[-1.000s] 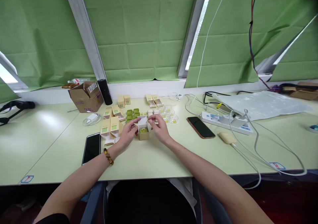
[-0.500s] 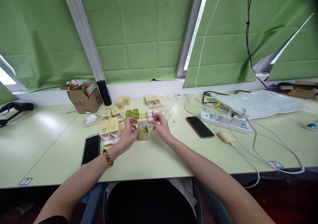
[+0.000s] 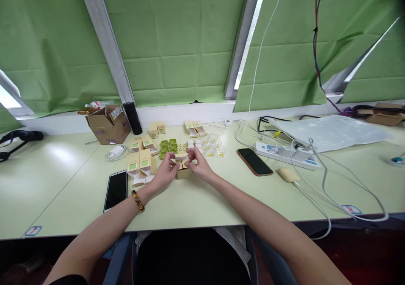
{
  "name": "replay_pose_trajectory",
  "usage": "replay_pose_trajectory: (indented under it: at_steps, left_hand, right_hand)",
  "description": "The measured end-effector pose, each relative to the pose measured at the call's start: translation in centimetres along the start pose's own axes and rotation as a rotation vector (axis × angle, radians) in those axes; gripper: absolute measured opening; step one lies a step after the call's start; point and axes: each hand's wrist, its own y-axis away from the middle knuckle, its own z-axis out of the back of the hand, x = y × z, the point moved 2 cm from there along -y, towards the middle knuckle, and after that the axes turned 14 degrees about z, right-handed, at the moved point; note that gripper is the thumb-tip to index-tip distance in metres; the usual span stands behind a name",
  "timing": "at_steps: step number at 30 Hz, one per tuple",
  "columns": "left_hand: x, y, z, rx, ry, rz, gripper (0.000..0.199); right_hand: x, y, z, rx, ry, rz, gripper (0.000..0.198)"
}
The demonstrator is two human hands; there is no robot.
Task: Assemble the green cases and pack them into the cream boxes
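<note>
A small tan cardboard box [image 3: 182, 175] stands on the table in front of me, its side flaps folded inward and a top flap standing up at the back. My left hand [image 3: 166, 172] has its fingers curled at the box's left upper edge. From the right, my right hand [image 3: 198, 165] pinches at the flaps on the other side. What lies inside the box is now hidden. Just behind it are green square cups [image 3: 164, 149], tiny pale yellow pieces [image 3: 182, 147], white round pieces [image 3: 190, 144] and clear plastic cups [image 3: 220, 151].
Several open tan boxes [image 3: 145, 162] lie left of my hands, beside a phone [image 3: 115, 191]. Two more open boxes [image 3: 191, 128] sit at the back. On the right are another phone [image 3: 255, 162], a power strip [image 3: 287, 155], a cream charging case [image 3: 288, 175] and loose white cables.
The box's side flaps have been folded in over the green contents that showed before. My right hand has come left onto the flaps, away from the white pieces.
</note>
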Motion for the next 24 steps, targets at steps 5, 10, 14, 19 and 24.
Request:
replay_pose_trajectory:
  at_steps: [5,10,14,19,24]
  left_hand:
    - [0.0,0.0,0.0,0.011,-0.011,-0.023,0.031]
    - [-0.5,0.1,0.0,0.012,-0.029,-0.067,0.020]
    - [-0.4,0.1,0.2,0.007,-0.069,-0.093,0.021]
    - [-0.3,0.1,0.3,0.004,-0.068,-0.083,0.023]
    - [-0.5,0.2,0.2,-0.005,-0.062,-0.089,0.026]
  right_hand:
    - [0.0,0.0,-0.2,0.010,0.026,0.009,0.041]
    - [0.9,0.2,-0.2,0.000,0.073,0.054,0.033]
    - [2.1,0.4,0.0,0.004,0.108,0.139,0.027]
    - [3.4,0.5,0.6,0.011,0.088,0.216,0.018]
    - [4.0,0.7,0.6,0.072,0.099,0.277,0.009]
